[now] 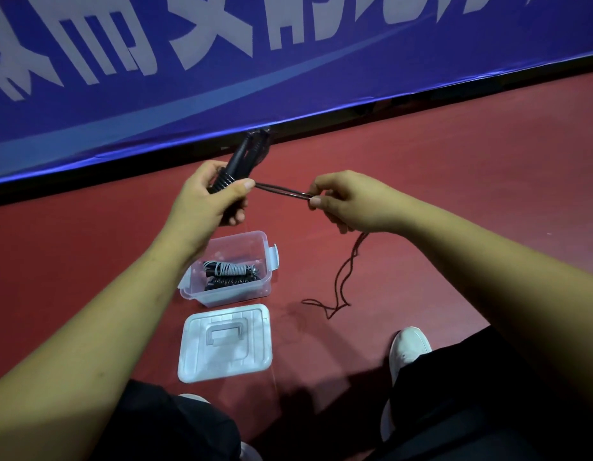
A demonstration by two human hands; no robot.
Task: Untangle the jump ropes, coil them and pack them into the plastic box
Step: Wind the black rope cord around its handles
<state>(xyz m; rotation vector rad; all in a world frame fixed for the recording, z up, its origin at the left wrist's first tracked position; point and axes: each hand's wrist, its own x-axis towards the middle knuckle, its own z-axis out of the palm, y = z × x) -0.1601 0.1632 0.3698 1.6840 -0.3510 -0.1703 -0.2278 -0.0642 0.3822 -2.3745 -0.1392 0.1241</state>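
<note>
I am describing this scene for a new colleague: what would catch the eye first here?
At centre, the left hand grips black jump-rope handles, and the right hand pinches the dark rope stretched between them. Below, on the red floor, an open plastic box holds coiled ropes, its lid lying nearer. A blue banner fills the top.

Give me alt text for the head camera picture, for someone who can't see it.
A person's left hand grips black jump rope handles while the right hand pinches the dark rope stretched between the hands, its tail trailing onto the red floor. Below, an open clear plastic box holds coiled ropes; its white lid lies beside it.
</note>
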